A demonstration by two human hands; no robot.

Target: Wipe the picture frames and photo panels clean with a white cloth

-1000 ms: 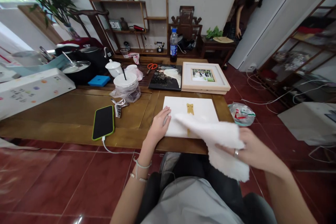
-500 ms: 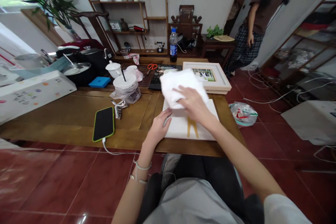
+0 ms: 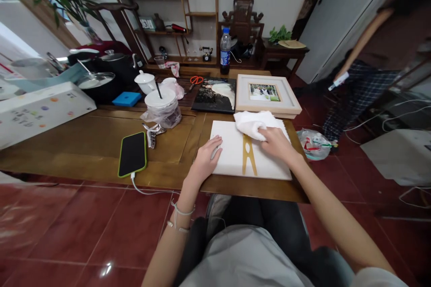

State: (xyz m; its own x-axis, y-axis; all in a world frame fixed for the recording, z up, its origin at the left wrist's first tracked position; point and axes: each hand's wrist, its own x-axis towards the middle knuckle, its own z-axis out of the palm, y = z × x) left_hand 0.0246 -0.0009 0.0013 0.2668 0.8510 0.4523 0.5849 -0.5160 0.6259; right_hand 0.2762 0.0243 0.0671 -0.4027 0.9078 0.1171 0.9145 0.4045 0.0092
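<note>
A white board (image 3: 232,157) with a gold stand piece (image 3: 248,159) lies face down at the near edge of the wooden table (image 3: 101,139). My left hand (image 3: 206,161) rests flat on the board's left edge, fingers spread. My right hand (image 3: 276,143) presses a bunched white cloth (image 3: 251,123) onto the board's far right part, fingers closed over the cloth.
Behind the board lie a framed photo (image 3: 266,98) and a dark photo print (image 3: 215,94). A phone in a green case (image 3: 132,154), a hair clip (image 3: 153,133), a bagged cup (image 3: 162,110), scissors, a bottle and pots stand to the left. Another person's checked trousers (image 3: 353,94) are at right.
My right hand swung the cloth from near my lap up over the board, then down onto its far right part. My left hand stayed put. The other person moved right and closer.
</note>
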